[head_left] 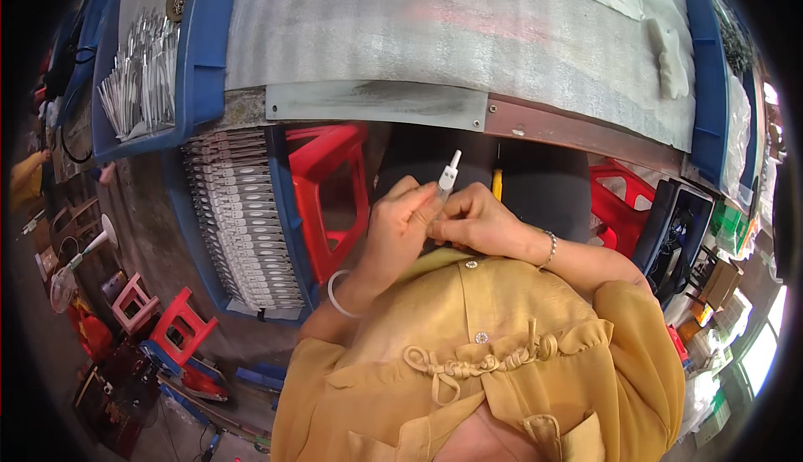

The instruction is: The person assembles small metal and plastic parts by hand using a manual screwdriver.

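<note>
As we look down from the head camera, we list the scene from largest thing to smallest.

Desk: the desk (452,35) fills the far side, covered with a grey ridged sheet, and little lies on it that we can make out.

Filled crate: at left, just below the desk edge, a blue crate (283,211) holds tight rows of white parts (242,219); we judge these to be the stock, whether finished or waiting we cannot tell.

Far-left bin: a second blue bin (196,60) holds a loose heap of slim white pieces (142,77).

Red stool: a red stool (330,194) stands between the crate and our hands.

Left hand: our left hand (401,223) is closed narrow on the small white connector (449,176), pinching its lower end.

Right hand: our right hand (477,223) touches the left, fingers curled tight at the same piece's base.

Connector: it stands upright above both hands, near the body, below the desk edge.

Progress: one piece is in hand; we judge it mid-assembly.
</note>
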`<state>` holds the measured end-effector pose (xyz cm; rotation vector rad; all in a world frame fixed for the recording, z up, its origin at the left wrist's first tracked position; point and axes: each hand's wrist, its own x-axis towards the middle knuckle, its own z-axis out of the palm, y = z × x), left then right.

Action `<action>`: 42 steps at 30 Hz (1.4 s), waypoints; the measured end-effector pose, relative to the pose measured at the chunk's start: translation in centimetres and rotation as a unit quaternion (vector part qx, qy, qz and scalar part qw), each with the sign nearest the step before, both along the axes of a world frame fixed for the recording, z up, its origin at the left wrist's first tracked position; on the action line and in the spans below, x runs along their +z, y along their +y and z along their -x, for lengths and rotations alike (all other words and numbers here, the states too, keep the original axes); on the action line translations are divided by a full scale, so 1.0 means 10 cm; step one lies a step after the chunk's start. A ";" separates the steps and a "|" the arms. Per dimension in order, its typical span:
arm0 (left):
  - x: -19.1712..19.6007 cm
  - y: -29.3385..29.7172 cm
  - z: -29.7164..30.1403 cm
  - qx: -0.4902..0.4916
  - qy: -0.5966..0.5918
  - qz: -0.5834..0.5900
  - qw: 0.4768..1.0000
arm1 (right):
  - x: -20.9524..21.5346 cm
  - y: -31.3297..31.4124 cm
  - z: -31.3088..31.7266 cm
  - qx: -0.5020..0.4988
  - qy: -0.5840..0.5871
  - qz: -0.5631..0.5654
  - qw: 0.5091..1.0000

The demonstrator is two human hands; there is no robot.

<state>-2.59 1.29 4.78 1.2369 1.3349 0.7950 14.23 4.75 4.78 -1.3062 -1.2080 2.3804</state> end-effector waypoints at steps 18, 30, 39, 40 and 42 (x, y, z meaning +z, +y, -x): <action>-0.01 -0.08 0.08 -0.030 -0.006 0.008 0.999 | -0.02 -0.06 0.01 0.010 0.009 0.035 0.999; -0.02 -0.10 0.10 -0.038 -0.007 0.028 0.999 | -0.07 -0.05 -0.01 0.040 0.000 0.049 0.998; -0.05 -0.10 0.15 -0.046 -0.011 0.041 0.998 | -0.07 0.00 0.00 0.057 0.011 0.064 0.996; -0.05 -0.09 0.16 -0.050 -0.004 0.046 0.998 | -0.08 0.00 0.00 0.053 0.024 0.067 0.996; -0.15 -0.05 0.20 -0.073 -0.017 0.020 0.997 | -0.08 0.02 0.00 0.054 0.026 0.088 0.994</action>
